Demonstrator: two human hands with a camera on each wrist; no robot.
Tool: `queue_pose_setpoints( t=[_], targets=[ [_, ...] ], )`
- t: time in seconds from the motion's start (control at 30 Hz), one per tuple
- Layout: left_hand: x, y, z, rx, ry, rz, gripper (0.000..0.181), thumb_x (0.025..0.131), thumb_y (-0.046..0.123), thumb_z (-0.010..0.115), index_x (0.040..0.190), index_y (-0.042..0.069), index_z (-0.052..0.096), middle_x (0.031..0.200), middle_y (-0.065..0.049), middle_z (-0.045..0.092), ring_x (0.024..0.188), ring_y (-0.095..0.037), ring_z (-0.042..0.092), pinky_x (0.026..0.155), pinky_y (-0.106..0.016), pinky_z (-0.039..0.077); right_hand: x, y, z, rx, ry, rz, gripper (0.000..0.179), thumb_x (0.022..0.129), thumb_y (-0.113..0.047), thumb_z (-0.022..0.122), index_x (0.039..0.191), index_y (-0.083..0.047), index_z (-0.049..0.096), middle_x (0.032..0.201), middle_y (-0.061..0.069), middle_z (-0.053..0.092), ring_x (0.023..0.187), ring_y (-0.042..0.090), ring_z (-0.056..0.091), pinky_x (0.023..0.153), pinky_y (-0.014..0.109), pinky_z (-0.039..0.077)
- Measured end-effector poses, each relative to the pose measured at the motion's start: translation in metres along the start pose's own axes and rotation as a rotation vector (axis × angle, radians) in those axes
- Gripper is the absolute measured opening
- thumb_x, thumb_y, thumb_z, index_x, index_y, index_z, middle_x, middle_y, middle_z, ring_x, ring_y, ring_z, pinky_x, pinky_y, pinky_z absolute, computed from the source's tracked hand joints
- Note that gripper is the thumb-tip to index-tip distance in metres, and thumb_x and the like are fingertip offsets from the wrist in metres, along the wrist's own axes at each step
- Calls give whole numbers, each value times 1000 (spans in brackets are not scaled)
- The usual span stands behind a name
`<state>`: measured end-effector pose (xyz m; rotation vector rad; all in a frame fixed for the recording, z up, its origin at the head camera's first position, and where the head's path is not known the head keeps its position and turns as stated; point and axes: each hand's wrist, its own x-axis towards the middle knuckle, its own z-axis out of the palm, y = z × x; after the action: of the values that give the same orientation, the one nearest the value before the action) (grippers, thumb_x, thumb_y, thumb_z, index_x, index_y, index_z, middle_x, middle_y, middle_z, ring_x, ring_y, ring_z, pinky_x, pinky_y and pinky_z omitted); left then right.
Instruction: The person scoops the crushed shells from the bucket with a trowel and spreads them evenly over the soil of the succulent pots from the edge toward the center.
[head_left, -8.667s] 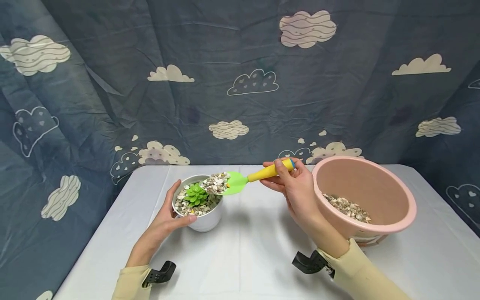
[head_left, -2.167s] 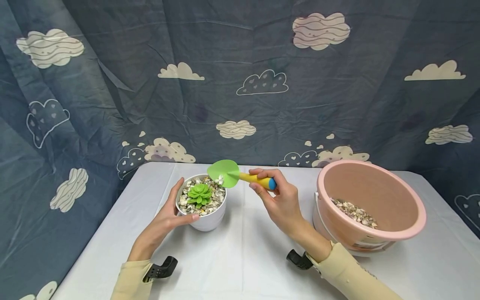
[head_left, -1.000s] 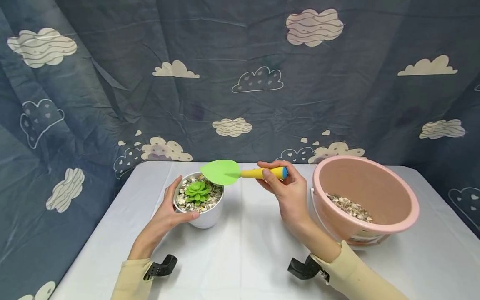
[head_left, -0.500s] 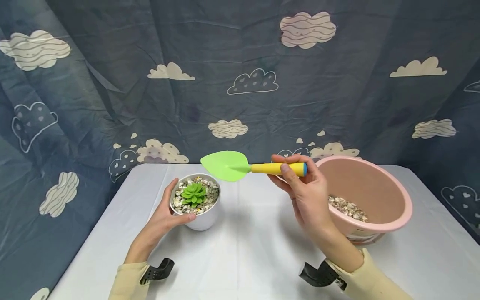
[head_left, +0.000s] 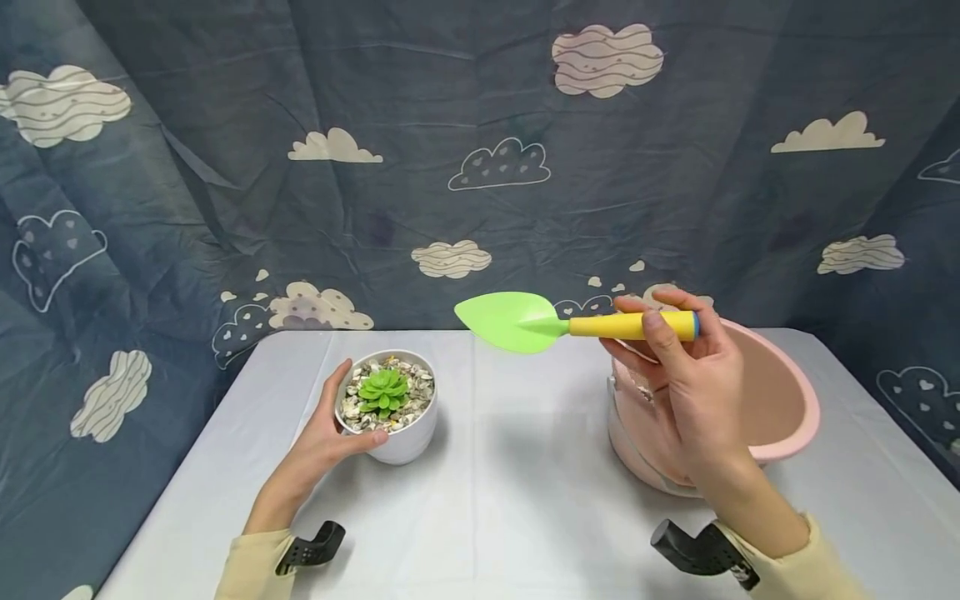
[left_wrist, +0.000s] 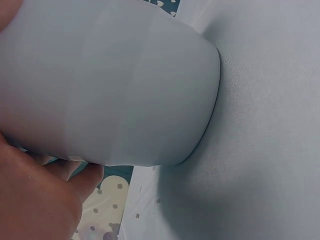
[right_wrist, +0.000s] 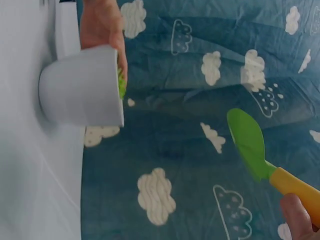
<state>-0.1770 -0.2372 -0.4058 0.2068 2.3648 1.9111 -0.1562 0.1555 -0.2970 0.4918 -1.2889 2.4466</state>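
A white flower pot (head_left: 405, 443) stands upright on the left of the table. In it, a green succulent (head_left: 384, 392) is ringed by small pale stones (head_left: 417, 386). My left hand (head_left: 318, 442) holds the pot's left side, thumb along the near rim and fingers round the far side. My right hand (head_left: 701, 387) grips a toy trowel (head_left: 513, 322) by its yellow handle with a blue end. Its green blade points left above the table, and no stones show on it. In the right wrist view the trowel (right_wrist: 247, 142) is well apart from the pot (right_wrist: 82, 87).
Behind my right hand stands a pink bucket (head_left: 798, 408), partly covered by the hand; its inside is mostly hidden. A white cloth covers the table (head_left: 480, 517). A dark blue curtain (head_left: 480, 100) with cloud prints hangs behind it.
Earlier the trowel carried stones over the pot, then tipped above it. Now its blade is bare, and my right hand has moved it right, in front of the bucket. My left hand stays on the pot.
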Motion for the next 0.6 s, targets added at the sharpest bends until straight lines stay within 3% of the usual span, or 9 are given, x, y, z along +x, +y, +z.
queue_pose_setpoints(
  t=[0.2, 0.43, 0.6],
  targets=[
    [1, 2, 0, -8, -7, -9, 112, 78, 16, 82, 158, 26, 5, 162, -12, -2, 145, -37, 11, 113, -58, 15, 11, -17, -13, 17, 29, 33, 41, 96, 6, 56, 133, 4, 38, 122, 26, 61, 107, 37, 65, 82, 47, 49],
    [1, 2, 0, 2, -2, -15, 112, 78, 16, 82, 159, 25, 4, 162, -12, -2, 146, -37, 10, 113, -59, 16, 22, -33, -36, 171, 53, 44, 25, 96, 11, 51, 119, 6, 42, 123, 28, 57, 111, 41, 62, 79, 51, 50],
    [-1, 1, 0, -3, 0, -28, 112, 78, 16, 82, 159, 26, 4, 162, -13, -2, 146, -38, 9, 113, -59, 16, 30, -46, -55, 220, 75, 46, 25, 96, 11, 51, 120, 6, 45, 119, 28, 61, 106, 45, 63, 78, 52, 49]
  ],
)
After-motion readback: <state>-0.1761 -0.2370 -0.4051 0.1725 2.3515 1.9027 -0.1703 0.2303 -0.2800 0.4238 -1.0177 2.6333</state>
